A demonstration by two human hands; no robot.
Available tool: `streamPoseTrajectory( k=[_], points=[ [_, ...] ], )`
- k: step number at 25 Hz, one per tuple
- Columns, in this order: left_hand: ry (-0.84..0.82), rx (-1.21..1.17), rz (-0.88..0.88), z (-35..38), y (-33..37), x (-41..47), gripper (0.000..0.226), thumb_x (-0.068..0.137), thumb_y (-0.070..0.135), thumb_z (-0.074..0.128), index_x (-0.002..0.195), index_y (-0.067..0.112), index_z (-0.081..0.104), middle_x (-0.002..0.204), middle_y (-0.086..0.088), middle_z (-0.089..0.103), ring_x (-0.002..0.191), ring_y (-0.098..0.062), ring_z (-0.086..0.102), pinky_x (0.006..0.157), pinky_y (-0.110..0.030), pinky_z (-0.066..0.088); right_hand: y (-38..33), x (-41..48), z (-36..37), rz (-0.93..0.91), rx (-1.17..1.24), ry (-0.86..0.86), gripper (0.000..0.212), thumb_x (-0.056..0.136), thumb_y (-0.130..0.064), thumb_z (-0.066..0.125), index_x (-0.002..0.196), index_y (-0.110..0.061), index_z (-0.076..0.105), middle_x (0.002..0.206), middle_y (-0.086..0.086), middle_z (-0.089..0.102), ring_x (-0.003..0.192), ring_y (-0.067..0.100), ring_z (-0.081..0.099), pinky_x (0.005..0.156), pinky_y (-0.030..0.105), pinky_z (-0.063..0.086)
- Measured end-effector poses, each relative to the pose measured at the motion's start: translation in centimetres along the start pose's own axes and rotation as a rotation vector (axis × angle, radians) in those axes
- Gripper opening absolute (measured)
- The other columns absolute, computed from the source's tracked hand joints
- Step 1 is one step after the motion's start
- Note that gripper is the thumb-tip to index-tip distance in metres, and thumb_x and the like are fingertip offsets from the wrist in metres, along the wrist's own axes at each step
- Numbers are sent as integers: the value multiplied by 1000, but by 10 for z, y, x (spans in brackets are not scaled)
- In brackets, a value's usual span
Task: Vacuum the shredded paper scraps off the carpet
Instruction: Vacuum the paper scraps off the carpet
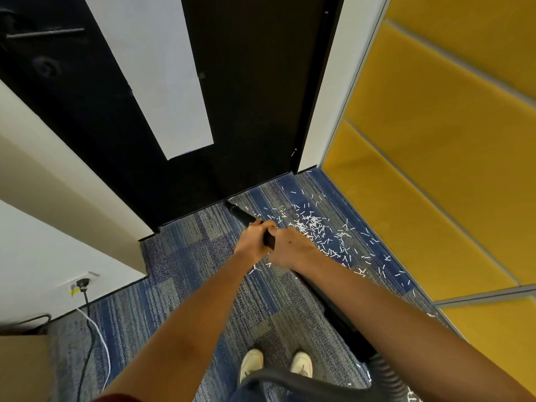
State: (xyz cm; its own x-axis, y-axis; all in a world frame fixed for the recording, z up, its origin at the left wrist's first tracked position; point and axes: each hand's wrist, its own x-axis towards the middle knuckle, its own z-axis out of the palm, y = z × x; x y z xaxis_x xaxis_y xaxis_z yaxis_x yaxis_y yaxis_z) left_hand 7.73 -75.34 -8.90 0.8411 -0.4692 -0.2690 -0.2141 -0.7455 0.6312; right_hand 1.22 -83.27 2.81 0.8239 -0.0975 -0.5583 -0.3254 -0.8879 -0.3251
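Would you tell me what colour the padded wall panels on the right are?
The wall panels are mustard yellow, clearest in the head view.

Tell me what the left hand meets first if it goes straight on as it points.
Past the vacuum wand it grips, the left hand would likely meet the paper scraps on the carpet first, then the black door; depth is unclear.

Hands (255,238) (290,248), shoes (251,365) (302,364), perhaps cables (87,329) (100,335): two each
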Motion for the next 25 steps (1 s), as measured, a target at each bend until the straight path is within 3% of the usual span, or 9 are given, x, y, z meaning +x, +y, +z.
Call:
streamPoseTrajectory(
  k=[3,7,13,19,22,25],
  points=[
    [-44,-45,48,6,3,20,34,85,-3,57,115,13,61,124,-12,53,111,-30,53,99,-43,44,4,6,-4,63,9,28,48,91,-7,52,137,-11,42,105,8,57,90,23,60,80,33,54],
    [-79,-9,68,14,20,34,43,89,5,57,130,16,55,138,-10,46,125,-28,45,105,-40,38,19,7,-11,104,32,30,49,89,-7,54,137,-10,41,110,10,58,97,26,61,86,36,54],
    [-74,22,74,24,10,6,31,83,-2,58,106,18,61,110,-4,56,93,-25,60,85,-43,52,23,-10,1,59,-1,-39,51,88,-4,53,137,-10,39,100,9,52,84,23,54,86,39,55],
    [-65,43,80,26,17,-30,27,87,2,56,112,12,59,114,-5,59,95,-25,62,87,-40,53,18,-41,13,81,-22,-29,51,90,-7,52,139,-13,39,105,9,54,88,25,59,77,33,54],
    [-97,-19,118,29,21,-40,21,87,1,56,104,12,61,110,-7,60,94,-25,62,88,-41,52,17,-47,24,163,0,-8,48,89,-5,53,135,-8,40,97,7,49,82,21,54,80,33,55],
    [-143,7,179,34,27,-43,25,88,-1,55,110,11,62,118,-10,59,102,-27,59,93,-38,49,20,-55,35,238,16,20,48,89,-3,53,135,-5,40,104,9,54,88,22,57,85,37,55]
  ],
)
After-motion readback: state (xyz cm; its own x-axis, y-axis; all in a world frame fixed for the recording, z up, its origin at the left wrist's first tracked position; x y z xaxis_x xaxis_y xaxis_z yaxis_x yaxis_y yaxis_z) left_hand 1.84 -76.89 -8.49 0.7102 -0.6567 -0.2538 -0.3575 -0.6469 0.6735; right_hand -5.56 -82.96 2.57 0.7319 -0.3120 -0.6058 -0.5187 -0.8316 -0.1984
